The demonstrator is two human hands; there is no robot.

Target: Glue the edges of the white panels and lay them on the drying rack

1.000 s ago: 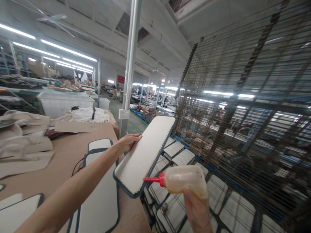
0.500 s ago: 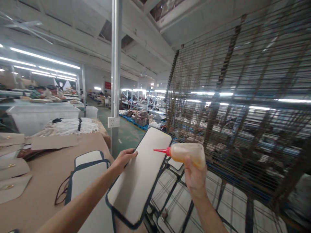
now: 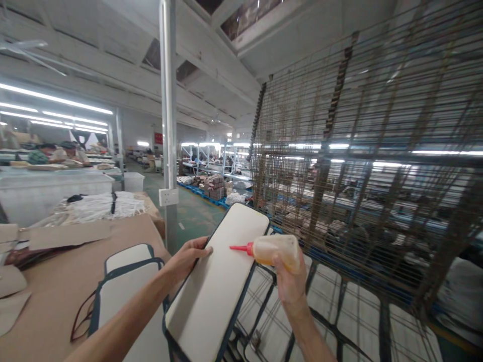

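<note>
My left hand [image 3: 192, 255] grips the upper left edge of a cream panel with a dark rim [image 3: 217, 286], thumb on its face. The panel is tilted in front of me. Wrapped in my right hand [image 3: 290, 276] is a clear squeeze bottle [image 3: 277, 250] holding some yellowish liquid. Its red nozzle [image 3: 241, 248] points left across the panel's face; whether the tip touches the surface I cannot tell. Similar cream panels [image 3: 130, 284] with dark edges lie on the table under my left forearm.
A wire drying rack [image 3: 302, 181] rises at right, with more cream panels [image 3: 326, 286] on its lower shelf. Eyeglasses [image 3: 82, 317] and beige pieces [image 3: 68, 234] lie on the brown table [image 3: 60, 286]. A metal post [image 3: 169, 125] with a socket stands ahead, near white plastic bins [image 3: 56, 193].
The view has turned a little to the right and up. My right hand with the bottle has moved left, bringing the nozzle nearer the middle of the panel. Both hands keep their holds.
</note>
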